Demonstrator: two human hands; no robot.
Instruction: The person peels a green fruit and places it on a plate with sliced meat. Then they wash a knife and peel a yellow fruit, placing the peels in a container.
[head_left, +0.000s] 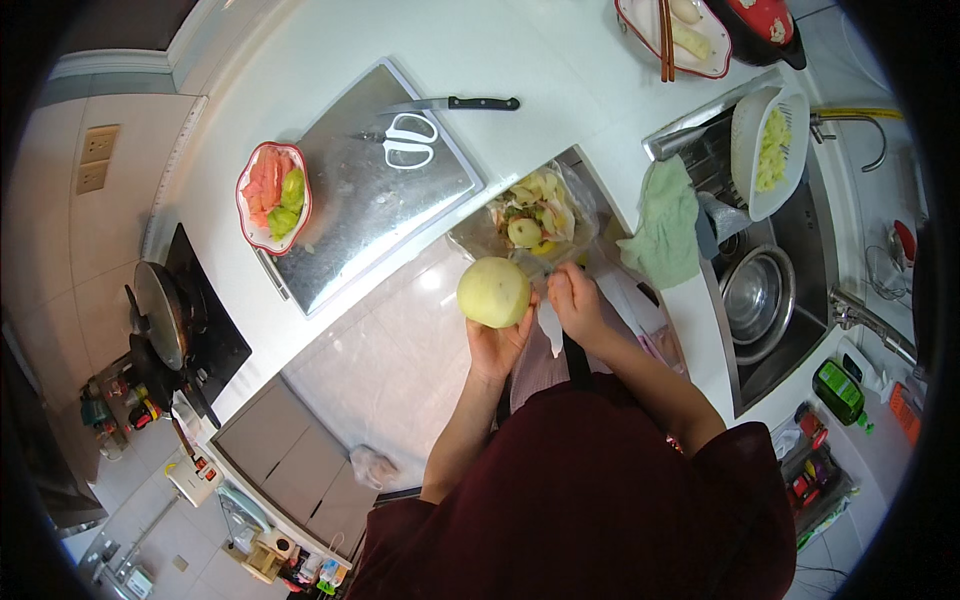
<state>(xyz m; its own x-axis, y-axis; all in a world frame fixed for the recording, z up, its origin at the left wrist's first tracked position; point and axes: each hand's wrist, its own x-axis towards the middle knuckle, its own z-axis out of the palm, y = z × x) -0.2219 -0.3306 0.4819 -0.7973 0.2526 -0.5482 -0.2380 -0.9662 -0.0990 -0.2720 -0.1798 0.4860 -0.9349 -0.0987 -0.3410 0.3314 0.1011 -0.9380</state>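
My left hand (496, 349) holds a large, round, pale yellow-green fruit or vegetable (492, 291) from below. Its surface looks smooth and mostly peeled. My right hand (576, 304) is just right of it, fingers curled; whatever they pinch is small and partly hidden. A narrow white piece (551, 330) hangs below those fingers, and I cannot tell what it is. Beyond both hands, a clear plastic bag (581, 199) contains peelings and scraps (544, 191), among them a round pale piece (524, 233).
A cutting board (352, 195) bears white-handled scissors (409, 141) and a black-handled knife (484, 103). A red-rimmed dish (274, 196) of cut pink and green food adjoins it. Right: green cloth (664, 225), sink with metal bowls (756, 292), white colander (750, 150). A lidded pan (161, 315) stands left.
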